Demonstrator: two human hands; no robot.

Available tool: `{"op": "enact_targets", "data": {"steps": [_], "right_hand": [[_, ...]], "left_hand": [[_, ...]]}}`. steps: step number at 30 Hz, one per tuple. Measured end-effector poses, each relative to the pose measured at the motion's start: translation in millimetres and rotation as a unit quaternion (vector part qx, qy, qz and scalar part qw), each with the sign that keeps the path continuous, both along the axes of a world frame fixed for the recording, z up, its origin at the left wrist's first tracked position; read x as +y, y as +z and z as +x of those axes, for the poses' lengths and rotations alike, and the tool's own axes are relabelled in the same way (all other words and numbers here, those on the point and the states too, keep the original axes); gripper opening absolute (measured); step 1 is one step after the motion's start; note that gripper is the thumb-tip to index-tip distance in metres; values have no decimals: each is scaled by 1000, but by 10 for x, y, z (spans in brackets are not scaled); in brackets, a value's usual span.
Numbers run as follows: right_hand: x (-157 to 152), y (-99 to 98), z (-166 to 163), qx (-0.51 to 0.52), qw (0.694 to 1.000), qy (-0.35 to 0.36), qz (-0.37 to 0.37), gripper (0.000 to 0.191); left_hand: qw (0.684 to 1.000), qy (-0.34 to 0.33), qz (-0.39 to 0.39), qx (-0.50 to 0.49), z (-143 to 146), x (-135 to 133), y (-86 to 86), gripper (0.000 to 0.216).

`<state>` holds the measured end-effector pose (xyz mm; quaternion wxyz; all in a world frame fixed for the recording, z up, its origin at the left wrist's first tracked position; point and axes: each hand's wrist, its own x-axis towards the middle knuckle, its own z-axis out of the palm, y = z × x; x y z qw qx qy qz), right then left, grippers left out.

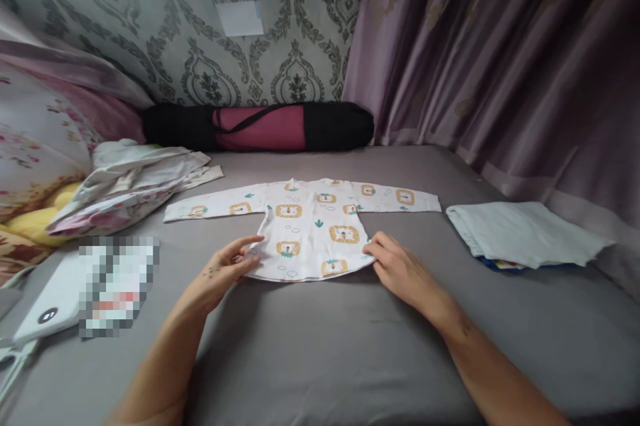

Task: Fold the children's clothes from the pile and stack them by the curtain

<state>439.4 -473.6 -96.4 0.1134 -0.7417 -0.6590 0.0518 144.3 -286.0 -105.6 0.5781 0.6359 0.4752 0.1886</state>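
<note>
A small white long-sleeved shirt (315, 229) with a lion print lies spread out on the grey sheet (320, 339), its sleeves stretched to both sides and its hem towards me. My left hand (227, 265) pinches the left corner of the hem between thumb and fingers. At the opposite corner, my right hand (397, 266) has its fingers closed on the hem, partly covering the fabric edge. The neckline points to the far side.
Folded pale cloths (525, 233) are stacked at right. Crumpled clothes (135, 179) lie at left, beside floral pillows (40, 133). A white device (55, 293) rests near a blurred packet (120, 289). A black and maroon bag (260, 127) lies along the wall, next to purple curtains (450, 46).
</note>
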Motion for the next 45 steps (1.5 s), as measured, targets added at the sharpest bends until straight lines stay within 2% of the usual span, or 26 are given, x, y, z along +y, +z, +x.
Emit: {"op": "enact_targets", "data": {"steps": [3,8,15,21,23,27,29,31,34,36,37,42,45], "right_hand": [[-41,79,111,7,1000,19,24,32],[-78,-20,195,25,995,86,-38,29],[-90,-53,229,60,991,88,-78,25],[-98,-31,293,116,984,77,-107,26],[-99,4,340,138,979,86,-122,23],[-2,94,491,175,966,93,-169,21],[146,110,574,189,964,77,-171,21],[366,86,640,196,970,37,-140,23],[747,-22,683,180,975,-85,-102,23],[963,-112,670,173,961,-184,-109,27],[1043,-154,652,173,957,-205,-109,29],[1171,-271,522,117,954,-261,-91,26],[1146,-287,471,87,961,-253,-77,21]], "left_hand": [[999,-6,21,32,-58,34,17,62],[992,-51,30,116,-88,46,1,56],[984,-95,54,142,-106,74,-52,45],[982,-137,47,122,-190,111,-62,40],[985,-135,31,107,-217,135,-35,45],[989,-78,37,120,-196,318,-14,52],[988,-47,61,137,-115,488,-41,47],[984,-13,82,158,21,673,-91,39],[971,49,113,203,284,883,-180,29],[956,85,139,245,448,942,-224,29],[948,96,148,265,517,949,-237,31],[918,133,180,328,720,864,-253,32],[911,146,193,334,780,806,-264,33]]}}
